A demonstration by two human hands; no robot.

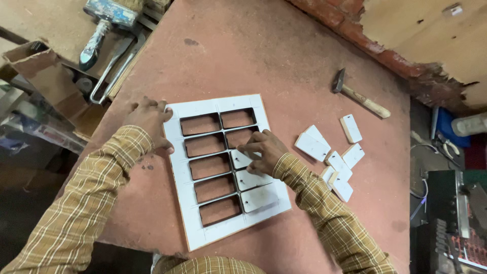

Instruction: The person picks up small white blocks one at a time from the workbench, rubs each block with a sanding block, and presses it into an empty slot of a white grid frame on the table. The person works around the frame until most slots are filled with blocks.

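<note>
A white rectangular frame board (178,167) with two columns of rectangular cut-outs lies on the reddish table. My left hand (150,118) rests flat on the board's upper left edge. My right hand (265,150) presses its fingers on a small white rectangular block (242,160) sitting in a right-column cut-out. Two more white blocks (258,197) fill the right-column cut-outs below it. The left column's cut-outs are bare.
Several loose white blocks (329,155) lie to the right of the board. A hammer (360,95) with a wooden handle lies beyond them. A paintbrush (104,23) and metal tools sit at the upper left. Dark equipment (446,208) stands at the right edge.
</note>
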